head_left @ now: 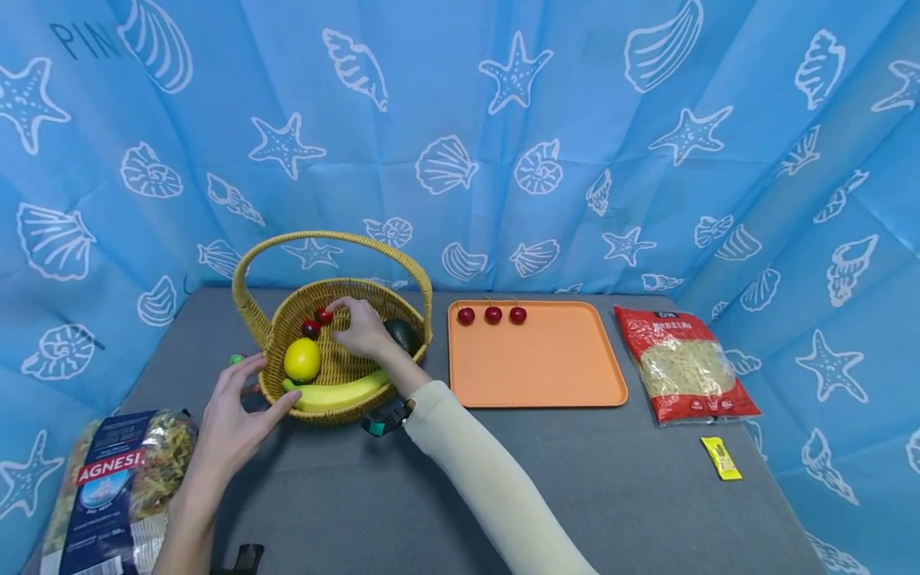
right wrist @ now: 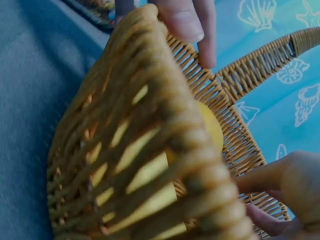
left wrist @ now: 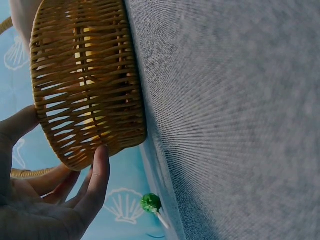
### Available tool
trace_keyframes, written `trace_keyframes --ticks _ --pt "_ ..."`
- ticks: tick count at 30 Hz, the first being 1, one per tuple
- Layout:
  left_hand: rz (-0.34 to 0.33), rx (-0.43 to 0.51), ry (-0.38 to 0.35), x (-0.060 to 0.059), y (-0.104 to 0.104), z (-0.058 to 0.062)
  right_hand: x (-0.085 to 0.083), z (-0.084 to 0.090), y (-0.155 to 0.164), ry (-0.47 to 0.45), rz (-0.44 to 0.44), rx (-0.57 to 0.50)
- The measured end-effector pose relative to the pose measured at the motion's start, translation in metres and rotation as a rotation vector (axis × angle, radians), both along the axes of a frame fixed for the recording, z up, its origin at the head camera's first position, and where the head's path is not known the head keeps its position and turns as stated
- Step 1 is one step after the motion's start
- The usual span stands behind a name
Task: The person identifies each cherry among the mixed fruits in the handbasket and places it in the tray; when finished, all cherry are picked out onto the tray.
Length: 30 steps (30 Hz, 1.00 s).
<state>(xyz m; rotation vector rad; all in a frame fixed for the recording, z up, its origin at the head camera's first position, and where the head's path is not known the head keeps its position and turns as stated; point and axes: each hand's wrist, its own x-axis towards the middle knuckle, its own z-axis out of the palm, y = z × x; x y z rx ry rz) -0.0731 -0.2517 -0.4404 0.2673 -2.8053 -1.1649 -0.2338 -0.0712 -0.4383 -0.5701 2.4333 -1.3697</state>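
A wicker basket (head_left: pixel 343 414) with a tall handle stands at the left of the table. My left hand (head_left: pixel 233 415) grips its near left rim, thumb over the edge and fingers against the outer wall, as the left wrist view shows. Inside lie a lemon (head_left: pixel 302 359), a banana (head_left: pixel 341 393), a dark avocado (head_left: pixel 401 336) and two red cherries (head_left: pixel 311 329). My right hand (head_left: pixel 364 329) reaches into the basket, index fingertip beside the farther cherry (head_left: pixel 323 316), thumb apart from it. In the right wrist view the rim partly hides the fingers of the right hand (right wrist: pixel 300 185).
An orange tray (head_left: pixel 535 355) right of the basket bears three cherries (head_left: pixel 493 315) along its far edge. Farther right lie a red food packet (head_left: pixel 683 363) and a small yellow packet (head_left: pixel 721 458). A pasta bag (head_left: pixel 108 487) lies front left; a green lollipop (left wrist: pixel 151 203) is behind the left hand.
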Motion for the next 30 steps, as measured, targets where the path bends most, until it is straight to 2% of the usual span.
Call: trace_keyframes --ticks 6,11,15,19,26,30 --pt "-0.003 -0.004 -0.002 0.0 -0.001 0.0 0.006 -0.002 0.002 -0.072 0.044 -0.005" --pt "-0.005 -0.011 -0.004 0.001 -0.001 0.0 0.01 0.003 0.006 -0.123 0.053 -0.114" --pt "-0.004 -0.013 -0.006 0.0 0.0 -0.001 0.011 0.009 0.011 -0.094 0.054 -0.159" --pt "-0.006 -0.004 -0.004 0.0 0.0 -0.001 0.012 0.016 0.02 -0.033 0.049 -0.072" --pt "-0.006 0.0 -0.013 0.001 -0.001 0.0 0.02 0.026 0.033 -0.029 0.195 0.112" --pt "-0.015 0.007 -0.005 0.002 -0.001 -0.001 0.024 0.028 0.036 -0.013 0.242 0.185"
